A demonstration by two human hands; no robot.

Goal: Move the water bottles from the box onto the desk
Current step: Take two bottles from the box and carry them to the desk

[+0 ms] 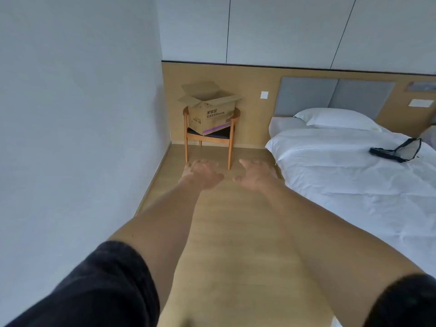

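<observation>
An open cardboard box [210, 115] with printed lettering and a purple stripe sits on the seat of a wooden chair [231, 138] against the far wall. Its flaps stand up and its inside is hidden, so no water bottles show. Both arms reach forward over the floor. My left hand [203, 173] and my right hand [256, 174] hover side by side, well short of the chair, fingers spread and holding nothing. No desk is in view.
A bed [354, 175] with white bedding and a pillow [339, 119] fills the right side; a black mesh item [398, 151] lies on it. A white wall runs along the left. Wooden floor [236, 232] stretches between wall and bed up to the chair.
</observation>
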